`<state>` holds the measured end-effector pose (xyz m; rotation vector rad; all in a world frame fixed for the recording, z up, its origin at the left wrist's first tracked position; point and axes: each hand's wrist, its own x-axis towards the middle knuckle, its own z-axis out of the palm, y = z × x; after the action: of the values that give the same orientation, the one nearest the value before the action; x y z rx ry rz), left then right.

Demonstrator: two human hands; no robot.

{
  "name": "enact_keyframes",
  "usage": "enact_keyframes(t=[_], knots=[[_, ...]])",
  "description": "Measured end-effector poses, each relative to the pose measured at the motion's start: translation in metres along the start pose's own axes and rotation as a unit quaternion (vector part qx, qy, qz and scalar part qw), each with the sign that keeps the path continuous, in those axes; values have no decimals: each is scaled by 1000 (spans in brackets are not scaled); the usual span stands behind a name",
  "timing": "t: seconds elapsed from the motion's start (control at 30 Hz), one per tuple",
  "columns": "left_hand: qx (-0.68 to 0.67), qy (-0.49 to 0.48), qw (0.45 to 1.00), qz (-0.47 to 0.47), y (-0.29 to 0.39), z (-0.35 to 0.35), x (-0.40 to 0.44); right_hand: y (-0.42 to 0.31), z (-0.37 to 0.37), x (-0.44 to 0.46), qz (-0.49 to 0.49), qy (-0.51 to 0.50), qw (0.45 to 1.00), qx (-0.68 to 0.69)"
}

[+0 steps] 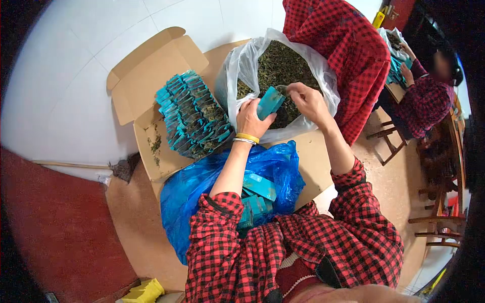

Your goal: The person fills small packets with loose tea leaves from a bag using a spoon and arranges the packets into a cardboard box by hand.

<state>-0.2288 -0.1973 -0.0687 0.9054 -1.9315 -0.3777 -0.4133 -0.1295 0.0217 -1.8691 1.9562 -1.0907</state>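
Around the packet in our left hand, things crowd close: a red-and-black checked garment drapes at two o'clock, against the bag of leaves, and an open cardboard box lies at nine. At seven, our left forearm crosses a blue bag and hides part of it; another person sits well apart at three, near a wooden stool. Our left hand is closed around the flat, teal packet, over the clear bag. Our right hand is curled with fingertips nearly together beside the packet's upper end; we cannot tell whether it grips anything. The clear bag's crumpled plastic rim surrounds dry, dark, crumbly leaves. We count one packet in hand, two bags near us, one box; the filled packets in its rows, and the flat, smooth packets inside the blue bag, overlap too much to count.
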Motion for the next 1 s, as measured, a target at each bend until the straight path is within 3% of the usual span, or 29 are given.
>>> enact_keyframes(t=[0.13, 0.3, 0.4, 0.43, 0.57, 0.67, 0.83, 0.93, 1.0], knots=[[6, -21, 1000, -13, 1, -1, 0, 4, 8, 2, -102, 60, 993, -30], [1, -23, 1000, -20, 0, -3, -1, 10, 6, 3, -21, 81, 994, -72], [-11, -2, 1000, 2, -2, 0, -2, 34, 14, 6, 53, -126, 991, -7], [-11, -2, 1000, 2, -2, 0, -2, 38, 19, 6, 53, -126, 991, -8], [-16, -3, 1000, -7, -2, 0, -2, 40, 38, 7, 22, -77, 997, -21], [-14, 15, 1000, 10, -3, 0, -2, 43, 39, 13, -2, 96, 995, -6], [-5, -6, 1000, -3, 3, -3, -2, 33, 18, 10, 58, 92, 989, 105], [5, -22, 1000, -9, 3, -4, 0, 25, 15, 5, -18, 110, 984, 141], [1, -22, 1000, -6, 3, -4, 0, 13, 11, 0, -14, 81, 990, 113]])
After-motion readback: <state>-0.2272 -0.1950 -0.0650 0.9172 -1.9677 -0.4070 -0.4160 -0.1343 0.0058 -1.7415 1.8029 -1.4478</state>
